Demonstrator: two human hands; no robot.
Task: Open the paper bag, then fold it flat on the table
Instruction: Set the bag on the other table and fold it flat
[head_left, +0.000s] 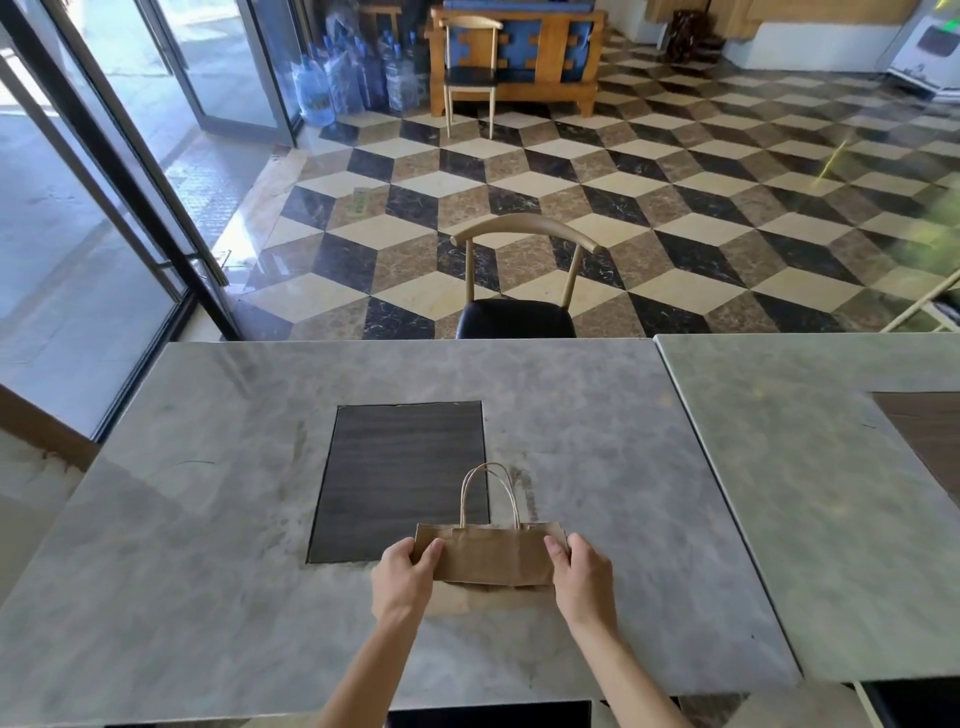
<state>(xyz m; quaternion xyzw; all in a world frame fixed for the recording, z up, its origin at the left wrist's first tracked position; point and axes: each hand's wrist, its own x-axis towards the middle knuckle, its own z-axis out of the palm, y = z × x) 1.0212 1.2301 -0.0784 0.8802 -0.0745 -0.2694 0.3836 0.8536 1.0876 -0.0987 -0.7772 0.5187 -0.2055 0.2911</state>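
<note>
A small brown paper bag (491, 553) with twisted paper handles (488, 491) sits on the grey marble table (208, 545), near its front middle. The bag looks folded over, its lower half doubled up, and the handles point away from me. My left hand (405, 574) grips the bag's left end, thumb on top. At the right end, my right hand (582, 574) holds it the same way. Both hands hold the bag just above or on the tabletop; I cannot tell which.
A dark rectangular inset (400, 478) lies in the tabletop just behind and left of the bag. A second marble table (810, 467) adjoins on the right. A wooden chair (519, 312) with a black seat stands at the far edge.
</note>
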